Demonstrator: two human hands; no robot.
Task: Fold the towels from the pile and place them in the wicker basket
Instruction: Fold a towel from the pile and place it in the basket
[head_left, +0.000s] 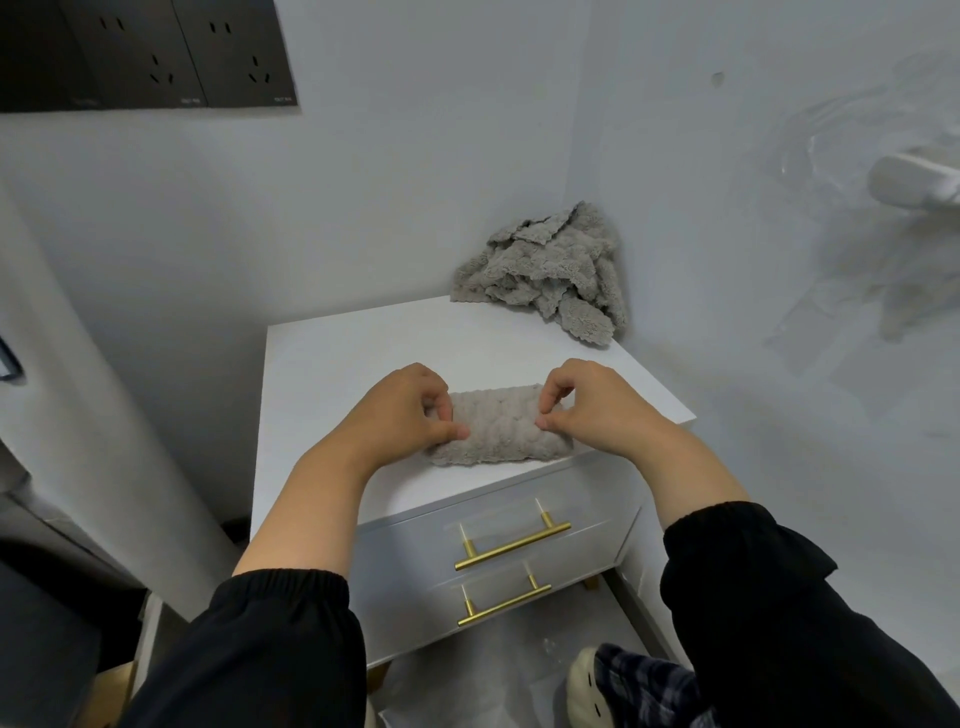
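A: Whereabouts, the towel (498, 426)?

B: Lying folded into a small grey pad near the front edge of the table (337, 364), between both hands. Well apart from the pile (550, 275), heaped in the back corner against the wall.

A: And the hands?

B: Left hand (410, 410) pinching the left end, thumb on top, fingers curled over the far edge. Right hand (587, 405) pinching the right end much the same way, thumb and forefinger closed on the plush.

A: Feel of it, at a guess?

B: Light, soft, thick-piled, ribbed. No stiffness to speak of, so likely to sag or spring open if lifted by one end. Not slippery, not fragile. Hard to damage, easy to unfold.

A: So where to take hold?

B: Best at both short ends together, clamping every layer. Or scooped from beneath with a flat palm and pressed lightly from above. Risky to pinch only the top layer, with the fold likely to peel apart on the way.

A: Basket anywhere?

B: Not in view. Only two drawers with brass handles (511, 545) below the tabletop.
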